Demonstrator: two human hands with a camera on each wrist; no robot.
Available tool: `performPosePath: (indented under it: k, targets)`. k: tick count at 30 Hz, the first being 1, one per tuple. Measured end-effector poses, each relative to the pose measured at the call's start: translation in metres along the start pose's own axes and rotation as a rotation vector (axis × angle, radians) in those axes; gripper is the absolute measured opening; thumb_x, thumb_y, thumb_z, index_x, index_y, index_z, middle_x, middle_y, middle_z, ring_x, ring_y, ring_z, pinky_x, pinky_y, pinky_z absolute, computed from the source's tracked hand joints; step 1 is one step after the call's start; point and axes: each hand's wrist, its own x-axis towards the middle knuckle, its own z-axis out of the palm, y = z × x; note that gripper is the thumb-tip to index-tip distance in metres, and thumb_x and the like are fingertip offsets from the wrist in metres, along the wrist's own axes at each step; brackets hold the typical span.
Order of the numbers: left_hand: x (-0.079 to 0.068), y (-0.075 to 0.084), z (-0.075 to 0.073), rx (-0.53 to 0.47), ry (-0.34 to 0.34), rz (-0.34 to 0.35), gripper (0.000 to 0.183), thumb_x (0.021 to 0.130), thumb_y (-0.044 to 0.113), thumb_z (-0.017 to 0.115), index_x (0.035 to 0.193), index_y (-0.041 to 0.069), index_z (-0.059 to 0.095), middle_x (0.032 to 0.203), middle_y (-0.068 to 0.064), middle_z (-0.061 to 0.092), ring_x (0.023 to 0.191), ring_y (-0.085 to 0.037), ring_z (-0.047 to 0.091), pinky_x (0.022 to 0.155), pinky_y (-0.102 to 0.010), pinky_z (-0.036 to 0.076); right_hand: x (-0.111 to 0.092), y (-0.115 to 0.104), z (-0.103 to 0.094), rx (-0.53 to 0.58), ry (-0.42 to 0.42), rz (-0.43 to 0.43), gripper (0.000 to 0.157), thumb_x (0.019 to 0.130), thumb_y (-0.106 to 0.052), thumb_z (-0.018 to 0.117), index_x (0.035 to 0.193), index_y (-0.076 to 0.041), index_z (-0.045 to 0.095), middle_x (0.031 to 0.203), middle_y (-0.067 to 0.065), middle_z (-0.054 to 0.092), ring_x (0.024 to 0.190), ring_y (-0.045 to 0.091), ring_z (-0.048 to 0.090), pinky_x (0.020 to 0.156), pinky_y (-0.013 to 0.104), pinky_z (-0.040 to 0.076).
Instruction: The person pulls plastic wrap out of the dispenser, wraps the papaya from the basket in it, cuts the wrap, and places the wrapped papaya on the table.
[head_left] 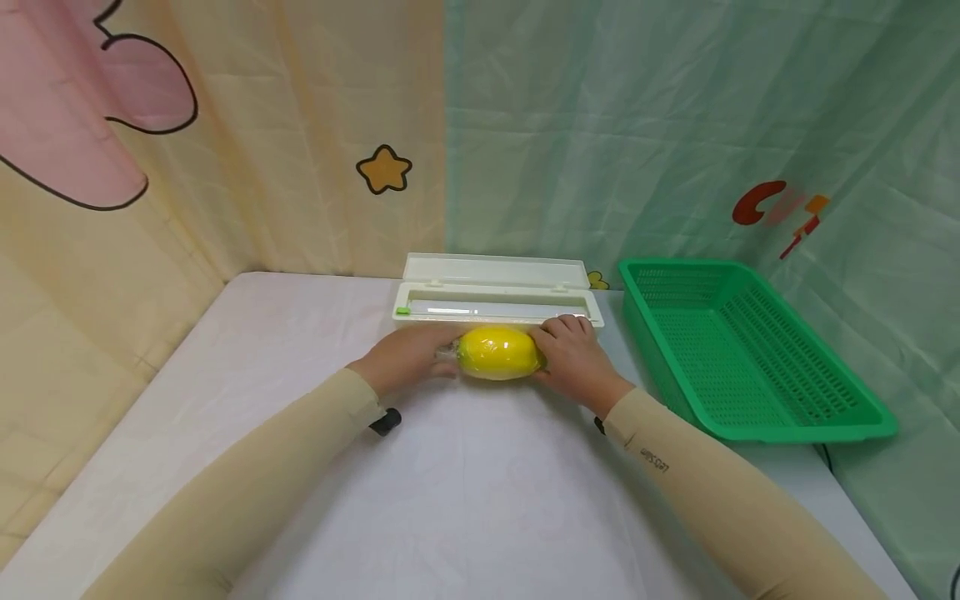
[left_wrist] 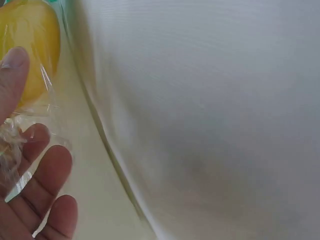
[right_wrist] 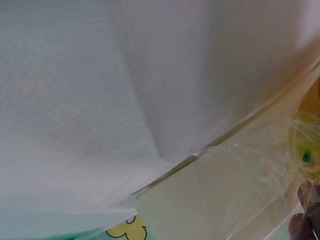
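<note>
A yellow oval fruit [head_left: 497, 353] with greenish ends lies sideways between my hands, covered in clear plastic wrap. My left hand [head_left: 408, 357] holds its left end, where loose wrap [head_left: 447, 351] bunches up. In the left wrist view the thumb [left_wrist: 14, 75] presses on the wrapped fruit [left_wrist: 47, 45], with curled fingers below and crumpled film between. At the other end, my right hand [head_left: 573, 358] grips the fruit and its film. The right wrist view shows only some fingertips [right_wrist: 309, 210] beside the fruit's green tip and a sheet of clear wrap [right_wrist: 250, 175].
Just behind the hands stands a white plastic-wrap dispenser [head_left: 401, 293] with its lid raised and a green slider [head_left: 402, 311]. A green plastic basket [head_left: 750, 435] sits at the right of the white-covered table [head_left: 457, 500]. Printed curtains [head_left: 525, 125] hang behind.
</note>
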Motion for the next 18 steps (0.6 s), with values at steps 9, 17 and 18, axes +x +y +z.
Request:
performPosePath:
  k: [9, 17, 18]
  targets:
    - [-0.012, 0.002, -0.004, 0.077, -0.016, -0.108, 0.071, 0.098, 0.045, 0.074, 0.159, 0.019, 0.048, 0.161, -0.005, 0.052, 0.149, -0.029, 0.049, 0.123, -0.048, 0.040, -0.002, 0.000, 0.000, 0.016, 0.000, -0.005, 0.066, 0.083, -0.041, 0.091, 0.136, -0.010, 0.066, 0.130, 0.008, 0.066, 0.128, 0.033, 0.052, 0.116, 0.053, 0.038]
    - [-0.015, 0.007, -0.004, 0.144, 0.037, -0.026, 0.063, 0.096, 0.039, 0.078, 0.154, 0.025, 0.056, 0.149, -0.007, 0.058, 0.132, -0.031, 0.060, 0.112, -0.047, 0.052, -0.001, 0.000, 0.002, 0.013, -0.018, -0.018, 0.059, 0.088, -0.041, 0.086, 0.135, -0.011, 0.067, 0.135, 0.007, 0.068, 0.127, 0.031, 0.054, 0.116, 0.052, 0.038]
    - [-0.016, 0.006, -0.004, 0.149, 0.043, -0.009, 0.062, 0.096, 0.038, 0.079, 0.152, 0.025, 0.058, 0.147, -0.007, 0.059, 0.129, -0.030, 0.062, 0.110, -0.047, 0.053, -0.001, -0.001, 0.001, 0.015, -0.019, -0.019, 0.059, 0.089, -0.041, 0.085, 0.135, -0.011, 0.067, 0.135, 0.007, 0.068, 0.127, 0.031, 0.054, 0.116, 0.052, 0.039]
